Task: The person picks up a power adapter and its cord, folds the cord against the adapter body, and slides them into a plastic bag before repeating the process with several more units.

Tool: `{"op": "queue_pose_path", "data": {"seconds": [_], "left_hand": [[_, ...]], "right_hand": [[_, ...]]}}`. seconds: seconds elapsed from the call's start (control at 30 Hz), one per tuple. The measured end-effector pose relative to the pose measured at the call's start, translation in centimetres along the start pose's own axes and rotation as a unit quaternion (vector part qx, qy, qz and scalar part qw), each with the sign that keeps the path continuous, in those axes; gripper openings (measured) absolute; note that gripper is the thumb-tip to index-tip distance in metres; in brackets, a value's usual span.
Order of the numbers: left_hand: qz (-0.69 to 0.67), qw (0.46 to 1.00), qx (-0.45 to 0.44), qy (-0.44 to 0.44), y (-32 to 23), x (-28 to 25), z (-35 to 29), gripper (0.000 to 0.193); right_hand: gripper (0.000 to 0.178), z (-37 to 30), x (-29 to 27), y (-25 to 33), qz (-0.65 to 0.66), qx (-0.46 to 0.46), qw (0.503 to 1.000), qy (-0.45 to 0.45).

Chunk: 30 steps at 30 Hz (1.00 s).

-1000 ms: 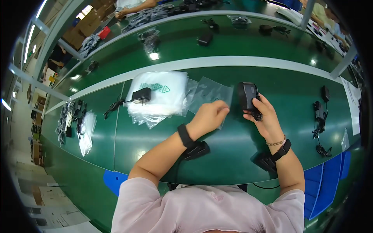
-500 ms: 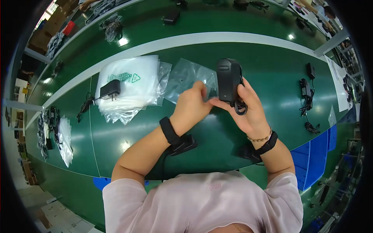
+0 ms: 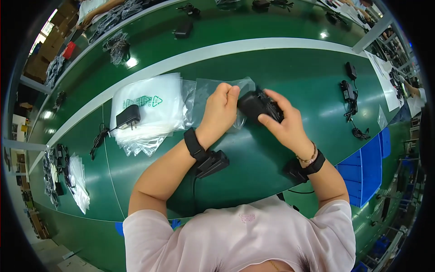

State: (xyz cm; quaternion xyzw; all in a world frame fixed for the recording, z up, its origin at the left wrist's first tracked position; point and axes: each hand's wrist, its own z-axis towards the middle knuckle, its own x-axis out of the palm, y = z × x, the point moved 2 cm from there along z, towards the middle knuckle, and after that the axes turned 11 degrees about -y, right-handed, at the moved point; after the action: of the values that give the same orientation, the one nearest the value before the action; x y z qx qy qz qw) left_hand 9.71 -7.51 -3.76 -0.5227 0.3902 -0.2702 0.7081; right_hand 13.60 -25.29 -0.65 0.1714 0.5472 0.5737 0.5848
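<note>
My right hand (image 3: 287, 129) grips a black power adapter (image 3: 250, 107), which is tilted, with its coiled cord (image 3: 271, 109) bunched under my fingers. Close to its left end, my left hand (image 3: 222, 106) is closed in a pinch on a clear plastic bag (image 3: 202, 93). The bag spreads out behind and around the left hand, and its edge shows near the adapter. Whether the adapter touches the bag's mouth cannot be made out. On the left lies a stack of clear bags (image 3: 170, 86) with green print; another black adapter (image 3: 128, 117) rests on it, prongs showing.
Adapters with cords (image 3: 349, 93) lie at the right of the green table (image 3: 312, 81). A blue bin (image 3: 364, 170) stands beyond the right edge. Bundled cords (image 3: 50, 177) and bags (image 3: 79, 186) sit far left. A white rail (image 3: 235, 46) crosses behind; other people work beyond.
The adapter has turned from upright to tilted and moved down and slightly left, close to my left hand. My left hand has risen a little, drawing the bag with it.
</note>
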Motion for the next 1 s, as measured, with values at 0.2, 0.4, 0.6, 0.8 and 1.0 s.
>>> {"op": "queue_pose_path", "data": {"seconds": [0.2,0.4,0.6,0.8,1.0], "left_hand": [[0.004,0.987,0.158,-0.003,-3.4,-0.5,-0.5,0.019],[0.038,0.963,0.264,0.033,-3.7,-1.0,-1.2,0.017],[0.105,0.944,0.301,-0.081,-4.2,-1.7,-1.3,0.013],[0.031,0.967,0.231,-0.105,-4.5,-3.9,0.1,0.013],[-0.009,0.954,0.267,-0.137,-4.8,-5.0,-0.1,0.013]], "right_hand": [[0.053,0.2,0.7,1.8,-0.143,-0.159,0.975,0.062],[0.042,2.4,2.5,1.7,-0.008,-0.051,0.994,0.094],[0.033,4.9,3.5,1.4,0.429,0.358,0.825,0.083],[0.031,5.9,6.3,4.5,0.550,0.375,0.746,-0.021],[0.034,8.5,4.2,5.8,0.486,0.348,0.784,0.167]]}}
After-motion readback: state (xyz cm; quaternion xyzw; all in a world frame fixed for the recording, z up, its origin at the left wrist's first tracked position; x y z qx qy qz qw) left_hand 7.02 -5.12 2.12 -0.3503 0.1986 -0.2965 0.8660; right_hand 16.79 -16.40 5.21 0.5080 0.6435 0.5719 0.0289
